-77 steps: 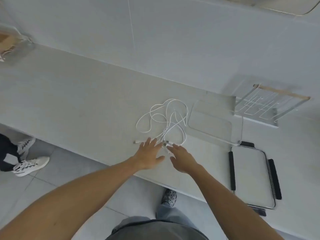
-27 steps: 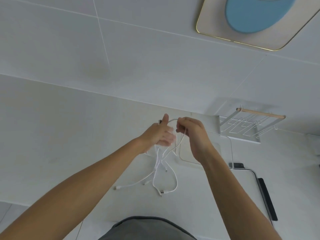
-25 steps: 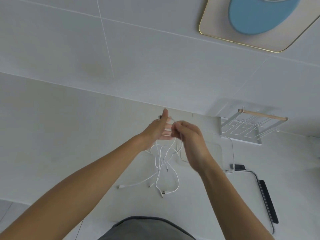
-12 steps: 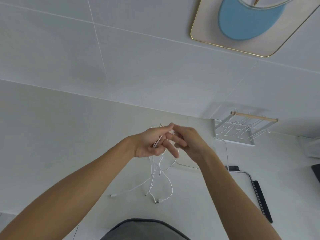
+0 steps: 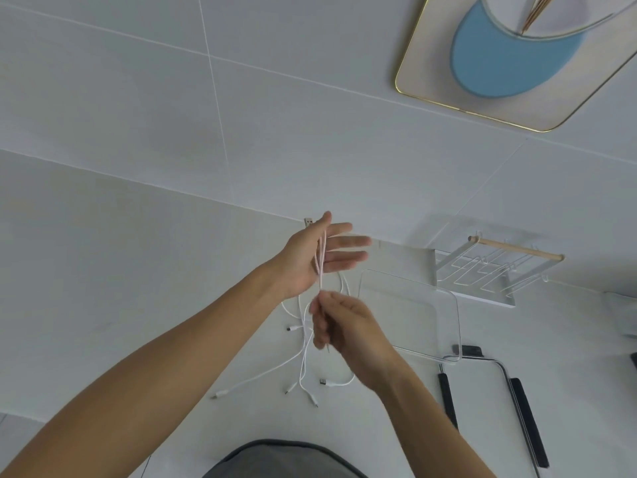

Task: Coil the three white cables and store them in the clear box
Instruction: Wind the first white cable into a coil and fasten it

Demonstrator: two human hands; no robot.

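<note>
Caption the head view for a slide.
Right hand pinches a white cable draped over the open left hand, beside the clear box.

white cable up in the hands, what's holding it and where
The right hand pinches the white cable partway along; its upper strands lie across the palm of the left hand, fingers straight, plug poking out above.

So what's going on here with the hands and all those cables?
A person is at the start of coiling. One white cable lies in a couple of strands across the flat left hand, with its plug sticking out at the top. The right hand pinches that cable just below. The loose cables trail down onto the counter, uncoiled. The clear box sits to the right with nothing in it.
</note>
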